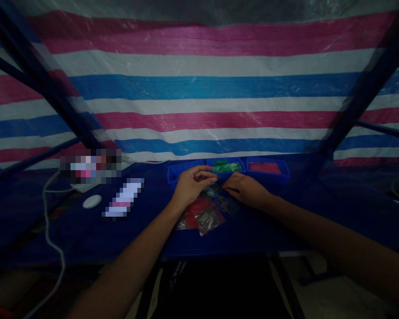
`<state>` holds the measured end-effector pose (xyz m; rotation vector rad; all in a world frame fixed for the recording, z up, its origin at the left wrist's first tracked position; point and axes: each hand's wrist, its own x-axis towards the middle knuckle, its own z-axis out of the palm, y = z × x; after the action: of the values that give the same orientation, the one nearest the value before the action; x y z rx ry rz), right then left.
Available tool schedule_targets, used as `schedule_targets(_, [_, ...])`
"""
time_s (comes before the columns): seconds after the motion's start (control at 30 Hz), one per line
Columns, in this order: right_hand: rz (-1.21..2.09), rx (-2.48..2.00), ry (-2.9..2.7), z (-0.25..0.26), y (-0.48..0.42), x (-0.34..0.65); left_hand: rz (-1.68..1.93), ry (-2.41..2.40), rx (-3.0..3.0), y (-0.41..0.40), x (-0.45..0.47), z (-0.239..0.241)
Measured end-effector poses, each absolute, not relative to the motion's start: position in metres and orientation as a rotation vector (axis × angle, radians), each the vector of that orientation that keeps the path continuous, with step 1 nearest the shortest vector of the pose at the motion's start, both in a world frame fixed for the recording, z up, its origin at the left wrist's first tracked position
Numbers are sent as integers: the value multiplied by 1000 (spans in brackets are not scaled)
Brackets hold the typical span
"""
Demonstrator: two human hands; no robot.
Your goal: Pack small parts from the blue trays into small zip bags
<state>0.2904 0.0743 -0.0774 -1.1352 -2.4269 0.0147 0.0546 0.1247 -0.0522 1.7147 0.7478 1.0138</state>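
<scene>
My left hand (192,185) is curled, its thumb and fingers brought together above a small clear plastic bag (211,191). To the right, my right hand (244,188) is closed with its fingertips bent down beside the same bag. The dim light hides what is between the fingers of either hand. Below the hands, a clear bag of small metal-looking parts (207,219) lies partly over red plastic bags (193,210). Just behind the hands is a blue bin (226,171) with green pieces (222,166) in it.
Another blue bin (287,173) on the right holds red pieces (264,167). A third blue bin (170,176) stands on the left, partly behind my left hand. Farther left are a blurred-out phone-shaped object (124,199), a white round object (92,201) and a white cable (47,221).
</scene>
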Motion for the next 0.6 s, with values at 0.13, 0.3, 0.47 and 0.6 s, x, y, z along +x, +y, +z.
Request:
schedule_targets(0.13, [5,-1107,-2457,-77,73,285,1019,738,1719,125,54,-53])
schedule_targets(0.3, [10,-1115,-2480,-76,74,288,1000,755,1726,124,54,-52])
schedule_targets(0.47, [5,-1217,-2468,-74,76,291,1000,737,1753,125,55,-54])
schedule_targets(0.6, [-64,-1210,-2536,-71,75,292,999,777,1779,124,56,-53])
